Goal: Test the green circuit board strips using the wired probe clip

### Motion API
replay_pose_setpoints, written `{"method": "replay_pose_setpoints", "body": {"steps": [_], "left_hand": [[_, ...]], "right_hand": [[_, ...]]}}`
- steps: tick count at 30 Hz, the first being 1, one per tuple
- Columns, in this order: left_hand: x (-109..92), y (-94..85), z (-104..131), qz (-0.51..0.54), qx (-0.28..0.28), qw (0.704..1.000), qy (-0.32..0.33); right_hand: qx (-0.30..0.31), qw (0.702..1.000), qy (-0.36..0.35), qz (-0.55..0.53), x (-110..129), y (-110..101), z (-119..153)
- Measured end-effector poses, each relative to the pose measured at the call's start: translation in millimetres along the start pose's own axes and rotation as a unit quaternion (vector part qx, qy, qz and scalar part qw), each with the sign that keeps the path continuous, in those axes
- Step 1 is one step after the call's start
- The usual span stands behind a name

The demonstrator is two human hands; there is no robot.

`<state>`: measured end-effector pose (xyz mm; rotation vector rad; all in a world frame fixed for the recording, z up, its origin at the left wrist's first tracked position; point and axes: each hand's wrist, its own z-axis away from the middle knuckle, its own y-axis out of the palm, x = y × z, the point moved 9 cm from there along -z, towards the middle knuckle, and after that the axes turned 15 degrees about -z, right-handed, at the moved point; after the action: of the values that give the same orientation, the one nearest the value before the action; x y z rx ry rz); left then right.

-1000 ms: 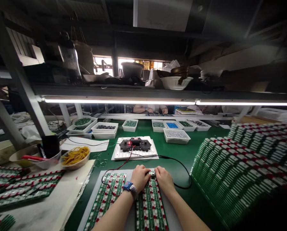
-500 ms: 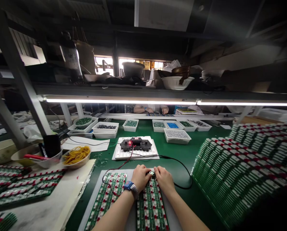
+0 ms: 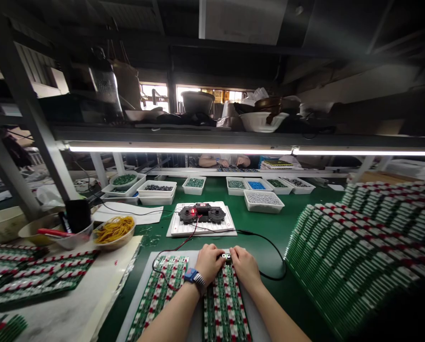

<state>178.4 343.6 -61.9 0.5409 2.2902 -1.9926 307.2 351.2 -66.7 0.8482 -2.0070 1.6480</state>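
Observation:
My left hand, with a blue watch at the wrist, and my right hand meet at the far end of a green circuit-board panel with white and red parts. Between my fingertips is a small dark piece with two light spots; the fingers of both hands are closed on it. A second panel lies to the left on the same pale board. Beyond my hands a black device with a red light rests on a white tray.
Tall stacks of panels stand at the right. Several white bins of small parts, one of them grey, line the back. At the left are a bowl of yellow bands and more panels. A black cable curves right. Another person's hands show behind.
The small dark piece shows a little more between my fingertips. My hands have barely moved. The other person's hands have shifted slightly.

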Motion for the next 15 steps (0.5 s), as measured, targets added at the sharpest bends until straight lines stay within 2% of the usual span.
{"method": "replay_pose_setpoints", "body": {"steps": [15], "left_hand": [[-0.8,-2.1,1.1,0.002,0.002,1.000,0.002]], "right_hand": [[0.001,1.000,0.005,0.001,2.5,-1.9,1.9]]}}
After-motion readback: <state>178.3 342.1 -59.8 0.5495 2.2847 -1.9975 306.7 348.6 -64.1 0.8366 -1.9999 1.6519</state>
